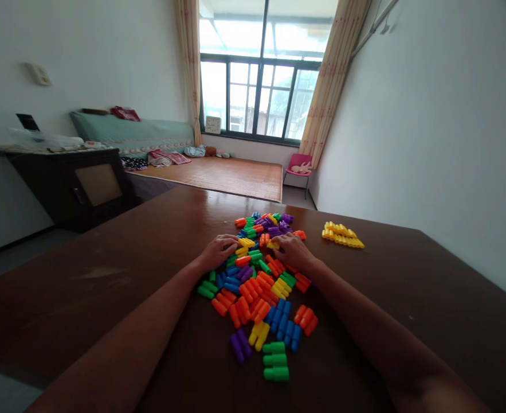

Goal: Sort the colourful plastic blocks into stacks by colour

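Note:
A loose pile of bullet-shaped plastic building blocks [253, 289] in orange, blue, green, purple and yellow lies down the middle of the brown table. My left hand [219, 252] is at the pile's left side, its curled fingertips on a yellow building block [246, 242]. From the right, my right hand [294, 251] reaches in with its fingers closed on another yellow building block [273, 245], partly hidden by the fingertips. Apart from the pile, joined yellow blocks [342, 234] lie in rows at the right. Nearest me are green blocks [275, 361] and a purple block [239, 346].
The dark glossy table [106, 275] ends at a far edge before a bed with a woven mat [235, 175]. A dark cabinet [63, 183] stands at the left. A pink chair [299, 163] holding a soft toy is by the window.

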Motion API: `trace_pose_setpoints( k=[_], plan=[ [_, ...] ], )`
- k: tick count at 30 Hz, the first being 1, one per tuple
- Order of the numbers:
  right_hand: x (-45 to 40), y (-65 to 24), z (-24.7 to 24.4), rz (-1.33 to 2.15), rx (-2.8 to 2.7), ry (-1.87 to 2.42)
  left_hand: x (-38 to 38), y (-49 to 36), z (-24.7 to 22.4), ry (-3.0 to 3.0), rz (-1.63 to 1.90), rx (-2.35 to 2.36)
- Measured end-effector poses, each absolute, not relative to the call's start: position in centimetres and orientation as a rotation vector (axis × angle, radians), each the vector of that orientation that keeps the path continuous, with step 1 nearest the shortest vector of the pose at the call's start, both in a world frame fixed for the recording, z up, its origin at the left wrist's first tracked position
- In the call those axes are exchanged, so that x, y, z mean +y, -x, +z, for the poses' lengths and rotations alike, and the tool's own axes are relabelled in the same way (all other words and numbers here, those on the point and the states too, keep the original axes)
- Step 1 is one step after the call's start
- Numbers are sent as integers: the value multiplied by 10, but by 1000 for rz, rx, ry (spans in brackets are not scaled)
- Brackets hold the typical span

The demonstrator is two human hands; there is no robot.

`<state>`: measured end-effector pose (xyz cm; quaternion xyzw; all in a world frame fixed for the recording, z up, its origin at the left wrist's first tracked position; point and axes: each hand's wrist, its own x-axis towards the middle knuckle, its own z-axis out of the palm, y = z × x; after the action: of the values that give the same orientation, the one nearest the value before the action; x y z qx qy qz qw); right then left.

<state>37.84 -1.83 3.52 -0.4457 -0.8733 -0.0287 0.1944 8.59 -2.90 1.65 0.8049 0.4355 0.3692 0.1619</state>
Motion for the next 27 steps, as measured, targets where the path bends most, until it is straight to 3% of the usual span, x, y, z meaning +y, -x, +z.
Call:
trace_pose_setpoints(
  k=[6, 12, 15, 19, 27],
  plan=[
    [-11, -387, 40, 174, -2133, 1247, -23, -83, 9, -2295, 1070, 1228],
    [0, -411, 44, 1040, -1594, 1201, -23, -82, 11, -2295, 1063, 1216],
    [6, -429, 45, 1257, -1446, 1153, -24, -82, 12, -2288, 1061, 1206],
    [20, -464, 46, 1195, -1357, 1164, -25, -82, 13, -2294, 1048, 1207],
    [41, -571, 38, 682, -984, 1500, -25, -81, 13, -2308, 1032, 1205]
  ],
)
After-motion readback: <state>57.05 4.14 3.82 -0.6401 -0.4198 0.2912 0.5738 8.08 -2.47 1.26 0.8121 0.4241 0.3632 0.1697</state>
